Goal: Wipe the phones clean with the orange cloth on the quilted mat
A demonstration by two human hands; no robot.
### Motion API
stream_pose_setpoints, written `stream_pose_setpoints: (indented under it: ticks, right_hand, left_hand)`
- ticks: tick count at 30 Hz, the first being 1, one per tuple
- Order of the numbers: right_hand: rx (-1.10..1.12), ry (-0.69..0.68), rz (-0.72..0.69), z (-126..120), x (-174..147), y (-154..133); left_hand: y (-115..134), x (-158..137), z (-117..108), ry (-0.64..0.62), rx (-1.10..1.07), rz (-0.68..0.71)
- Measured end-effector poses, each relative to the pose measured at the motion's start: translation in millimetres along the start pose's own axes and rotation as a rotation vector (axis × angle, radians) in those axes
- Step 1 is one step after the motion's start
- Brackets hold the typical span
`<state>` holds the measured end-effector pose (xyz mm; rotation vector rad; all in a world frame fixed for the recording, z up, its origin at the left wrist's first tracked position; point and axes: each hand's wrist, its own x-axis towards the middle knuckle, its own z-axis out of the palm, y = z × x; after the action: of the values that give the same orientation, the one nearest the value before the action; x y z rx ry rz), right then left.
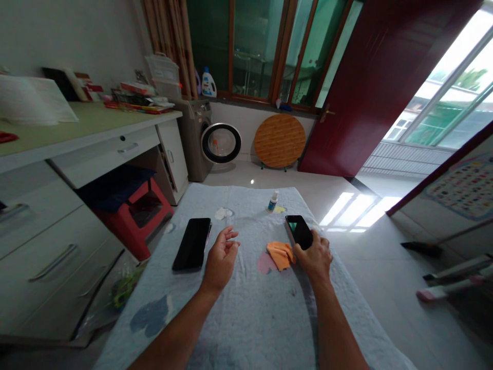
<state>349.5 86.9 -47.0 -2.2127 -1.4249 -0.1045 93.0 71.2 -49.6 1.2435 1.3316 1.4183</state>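
Note:
A black smartphone (299,231) is gripped at its near end by my right hand (315,253), thumb on one side and fingers on the other. Just left of that hand lies a crumpled orange cloth (281,255). My left hand (222,255) rests over the table with its fingers loosely stretched and nothing in it. Beside it, on the left, a larger black tablet-like device (192,244) lies flat, screen up. Farther back stands a small spray bottle (272,202) with a white top and dark label.
A pale blue cloth with heart prints covers the table (246,318). A red stool (144,210) and a white desk (103,149) stand to the left. Beyond are a washing machine (196,133) with its door open, and a round wooden board (280,141).

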Motion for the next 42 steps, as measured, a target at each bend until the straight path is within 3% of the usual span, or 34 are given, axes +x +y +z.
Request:
stream_pose_setpoints:
  ticks: [6, 10, 14, 16, 20, 23, 27, 32, 42]
  right_hand:
    - [-0.063, -0.051, 0.030, 0, -3, -1]
    - [-0.020, 0.011, 0.005, 0, -2, -2]
    - [0.166, 0.198, -0.213, -4, -5, -9]
    - [0.258, 0.168, -0.401, -6, -12, -17]
    - [0.196, -0.116, -0.622, -8, -33, -38]
    - [0.067, -0.195, -0.615, -5, -46, -48]
    - [-0.065, -0.182, -0.513, -1, -53, -51]
    - [-0.158, -0.183, -0.457, 4, -54, -50]
    - [0.082, -0.302, -0.564, 2, -57, -61]
  left_hand:
    - [11, -2, -5, 0.072, 0.209, 0.112]
    - [22, 2, -17, 0.146, 0.400, 0.328]
    - [28, 15, -35, 0.266, 0.663, 0.499]
    - [28, 20, -42, 0.318, 0.804, 0.475]
    - [24, 26, -50, 0.364, 1.075, 0.319]
    - [21, 27, -54, 0.345, 1.194, 0.207]
    - [21, 28, -60, 0.245, 1.282, 0.062]
    - [22, 28, -64, 0.163, 1.370, 0.011]
    - [14, 32, -67, 0.180, 1.426, -0.103]
